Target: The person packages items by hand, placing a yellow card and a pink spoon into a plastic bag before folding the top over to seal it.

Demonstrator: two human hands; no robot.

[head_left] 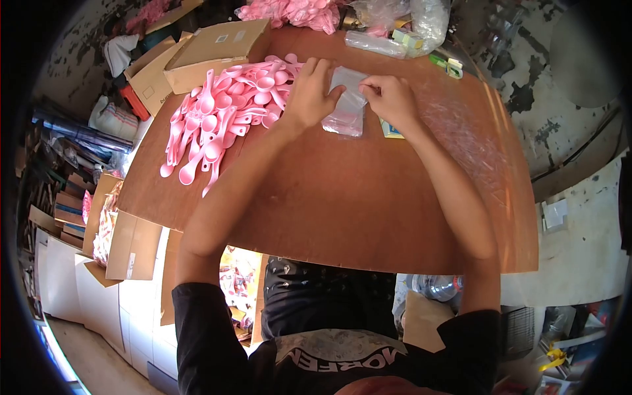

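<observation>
A stack of clear plastic bags [345,118] lies on the brown table between my hands. My right hand [391,100] is closed in a pinch at the upper right edge of the stack, on a plastic bag. At the left side of the bags is my left hand [311,95], its thumb spread away from its bent fingers. The fingertips of this hand are partly hidden, and I see nothing held in it. Beside my left hand spreads a heap of pink plastic spoons [224,102]. Partly under my right wrist rests a small blue and yellow card or packet [391,130].
A cardboard box [217,52] stands behind the spoons. At the back are a pink pile [296,12], a clear plastic roll [375,45] and a green object [447,66]. Thin clear plastic [464,135] lies on the right of the table [316,204]. Open cartons [128,243] stand lower left.
</observation>
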